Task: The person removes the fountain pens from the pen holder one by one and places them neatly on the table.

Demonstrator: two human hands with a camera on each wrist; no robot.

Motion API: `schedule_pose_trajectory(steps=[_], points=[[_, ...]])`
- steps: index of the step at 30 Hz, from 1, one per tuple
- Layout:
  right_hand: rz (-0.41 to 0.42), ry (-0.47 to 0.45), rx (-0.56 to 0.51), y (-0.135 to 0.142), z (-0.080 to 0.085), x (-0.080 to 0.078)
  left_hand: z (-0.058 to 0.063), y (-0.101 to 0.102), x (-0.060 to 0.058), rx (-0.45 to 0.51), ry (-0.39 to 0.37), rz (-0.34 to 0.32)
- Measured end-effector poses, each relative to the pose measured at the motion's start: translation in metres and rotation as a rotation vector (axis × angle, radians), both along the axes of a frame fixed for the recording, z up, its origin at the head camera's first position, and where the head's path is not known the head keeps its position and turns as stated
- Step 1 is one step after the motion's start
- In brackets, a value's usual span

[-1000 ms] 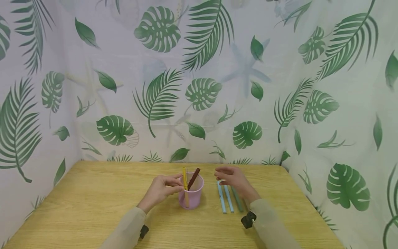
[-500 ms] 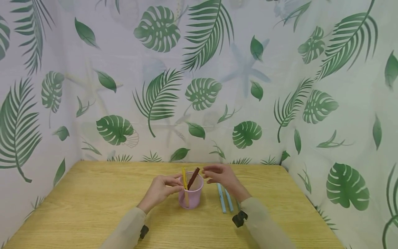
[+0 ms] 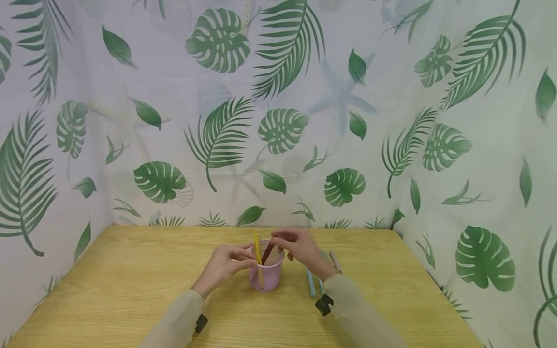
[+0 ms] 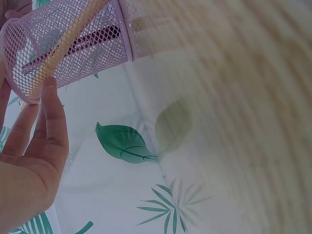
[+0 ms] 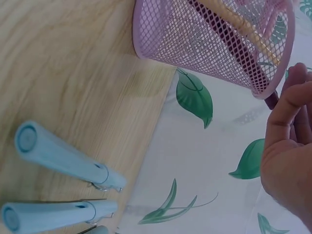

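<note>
A pink mesh pen cup (image 3: 266, 278) stands upright on the table, holding a yellow pen (image 3: 257, 249) and a dark brown pen (image 3: 267, 253), both leaning. My left hand (image 3: 226, 266) holds the cup's left rim beside the yellow pen; in the left wrist view its fingertips (image 4: 50, 84) touch the mesh near the rim. My right hand (image 3: 298, 246) pinches the upper end of the brown pen, which stays inside the cup. In the right wrist view, the brown pen's end (image 5: 272, 101) sticks out past the rim against the fingers.
Light blue pens (image 5: 63, 151) lie right of the cup, partly under my right forearm. Beside them lies a greyish pen (image 3: 335, 261). The wooden table (image 3: 152, 270) meets leaf-patterned sheets (image 3: 278, 145) at the back and sides.
My right hand has moved left from above the blue pens to the cup and taken hold of the brown pen's top. The left hand has stayed at the cup's rim.
</note>
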State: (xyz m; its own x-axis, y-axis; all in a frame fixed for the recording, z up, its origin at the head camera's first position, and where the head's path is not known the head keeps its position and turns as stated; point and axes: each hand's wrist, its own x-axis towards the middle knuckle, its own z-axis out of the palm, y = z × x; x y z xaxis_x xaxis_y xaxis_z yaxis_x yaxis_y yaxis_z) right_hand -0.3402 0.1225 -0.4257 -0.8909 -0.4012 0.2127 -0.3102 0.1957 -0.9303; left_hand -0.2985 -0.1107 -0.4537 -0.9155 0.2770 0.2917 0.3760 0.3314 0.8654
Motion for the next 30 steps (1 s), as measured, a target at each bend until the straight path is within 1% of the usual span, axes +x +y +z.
schedule_pose_trajectory(steps=[4, 10, 12, 18, 20, 22, 26, 28, 30], points=[[0.013, 0.041, 0.008, -0.006, -0.001, 0.000, -0.001, 0.000, -0.001, -0.004, -0.005, -0.003], [0.012, 0.025, 0.043, -0.014, 0.001, 0.001, 0.002, 0.002, 0.001, -0.014, -0.040, 0.011], [0.011, 0.022, 0.063, -0.017, 0.003, 0.001, 0.007, 0.003, 0.005, -0.012, -0.041, 0.011], [0.013, 0.022, 0.126, -0.025, 0.009, -0.001, 0.030, 0.006, 0.023, -0.008, -0.019, -0.005], [0.008, 0.020, 0.144, -0.028, 0.010, -0.002, 0.032, 0.006, 0.024, -0.014, -0.020, -0.004], [0.007, 0.010, 0.167, -0.030, 0.011, -0.004, 0.029, 0.005, 0.021, -0.016, -0.020, -0.002], [0.023, -0.020, 0.219, -0.035, 0.012, -0.005, 0.013, 0.003, 0.009, -0.023, -0.026, 0.012], [0.031, -0.031, 0.232, -0.037, 0.013, -0.005, 0.007, 0.002, 0.004, -0.031, -0.016, 0.013], [0.031, -0.035, 0.231, -0.038, 0.013, -0.005, 0.004, 0.001, 0.001, -0.041, -0.008, 0.016]])
